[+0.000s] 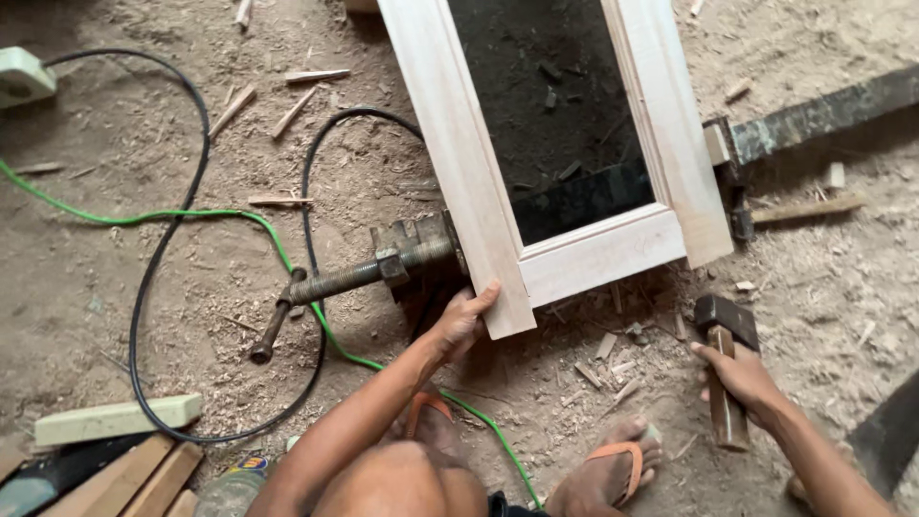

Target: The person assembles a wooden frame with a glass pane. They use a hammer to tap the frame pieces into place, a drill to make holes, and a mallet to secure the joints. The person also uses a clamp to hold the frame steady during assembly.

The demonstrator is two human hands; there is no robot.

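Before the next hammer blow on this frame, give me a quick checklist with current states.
1. Left hand steadies the wooden frame at its lower corner: ok.
2. Right hand grips the hammer, head resting on the ground: ok.
3. Bar clamp presses against the frame's side: ok; how tight, cannot tell.
4. Corner joint looks closed: ok.
5. Green cable and black cable run under the clamp screw and near the feet: not ok.
6. Left fingers lie on the frame end, close to any strike: not ok.

bare sawdust between hands, clamp screw (335,280) blocking frame's (479,191) left
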